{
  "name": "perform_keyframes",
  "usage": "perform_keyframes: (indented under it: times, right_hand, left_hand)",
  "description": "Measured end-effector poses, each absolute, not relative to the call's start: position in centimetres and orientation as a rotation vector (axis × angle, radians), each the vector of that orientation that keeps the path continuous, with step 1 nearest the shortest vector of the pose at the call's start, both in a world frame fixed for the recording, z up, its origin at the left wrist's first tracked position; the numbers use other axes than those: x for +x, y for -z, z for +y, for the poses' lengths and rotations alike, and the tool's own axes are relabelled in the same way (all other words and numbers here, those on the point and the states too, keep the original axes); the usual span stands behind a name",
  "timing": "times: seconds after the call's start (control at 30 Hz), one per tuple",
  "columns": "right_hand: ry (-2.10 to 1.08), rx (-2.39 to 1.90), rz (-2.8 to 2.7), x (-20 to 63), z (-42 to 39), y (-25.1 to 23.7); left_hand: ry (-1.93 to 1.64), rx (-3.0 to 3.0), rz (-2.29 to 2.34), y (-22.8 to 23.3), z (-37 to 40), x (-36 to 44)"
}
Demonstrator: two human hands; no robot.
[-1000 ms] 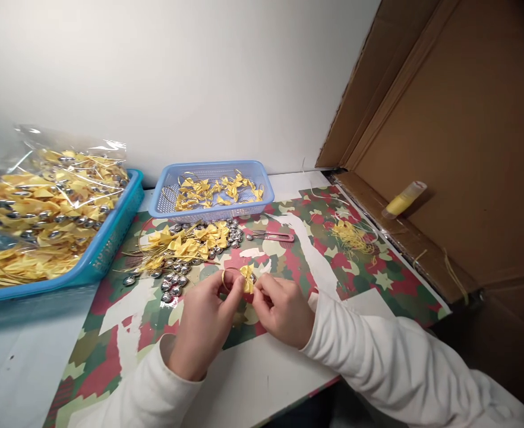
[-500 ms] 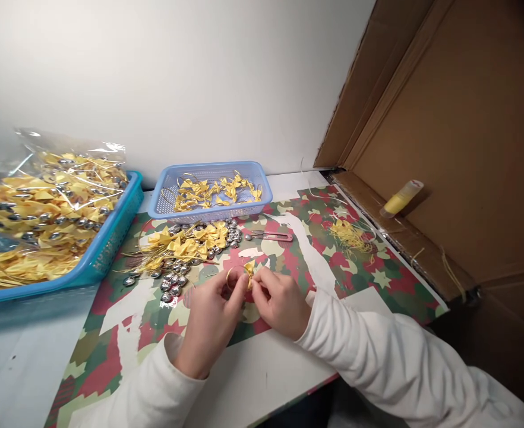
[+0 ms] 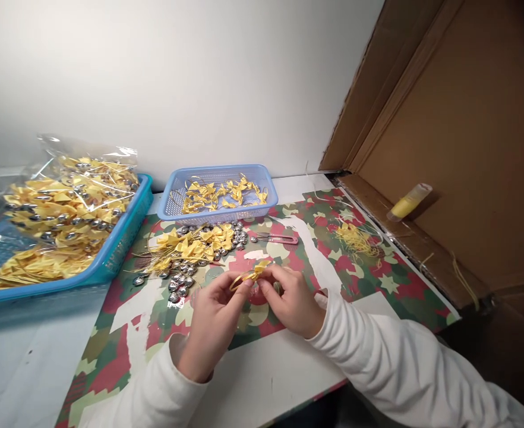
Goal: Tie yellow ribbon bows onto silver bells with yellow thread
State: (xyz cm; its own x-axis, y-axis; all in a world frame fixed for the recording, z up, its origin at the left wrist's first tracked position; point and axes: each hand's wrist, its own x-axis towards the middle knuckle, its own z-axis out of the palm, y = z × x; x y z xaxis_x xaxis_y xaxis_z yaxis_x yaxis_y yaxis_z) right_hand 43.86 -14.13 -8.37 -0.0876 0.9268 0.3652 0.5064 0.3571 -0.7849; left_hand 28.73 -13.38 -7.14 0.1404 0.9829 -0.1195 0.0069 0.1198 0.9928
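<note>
Between my two hands is a yellow ribbon bow (image 3: 258, 270) with a gold loop of cord. My left hand (image 3: 217, 312) pinches the loop side of it between thumb and fingertips. From the other side, the fingers of my right hand (image 3: 292, 297) close on the bow; whether a bell hangs on it is hidden. Just beyond my left hand lies a pile of yellow bows (image 3: 195, 246) with gold cords. Silver jingle bells (image 3: 179, 285) are scattered around that pile. Pink-handled thread snips (image 3: 277, 239) lie past my hands, with one bell at their tip.
A small blue basket (image 3: 217, 217) at the back holds several looped bows. On the left, a larger blue basket (image 3: 106, 252) carries a clear bag (image 3: 75, 196) of bows and bells. Yellow thread scraps (image 3: 355, 238) lie right, near a yellow tube (image 3: 409, 202) on the cardboard ledge.
The bow has turned between my fingers, and its loop now looks flatter. My right fingers have shifted up onto the bow. The whole view has slid slightly, so things appear further right.
</note>
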Motion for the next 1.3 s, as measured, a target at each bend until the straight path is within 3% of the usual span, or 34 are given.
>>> perform_keyframes:
  times: [0.63,0.87,1.3]
  right_hand:
    - [-0.403,-1.258,-1.819,43.6,-14.0,8.9]
    - [-0.288,-1.173,-1.546,45.4,-13.5,6.2]
    - [-0.694,-1.019,-1.672,45.3,-12.8,7.1]
  left_hand:
    - [-1.022,1.453,1.200,7.5,-13.1,28.4]
    - [-1.189,2.083,1.343,7.1,-13.0,28.2]
    - [-1.165,2.672,1.276,7.0,-12.7,27.8]
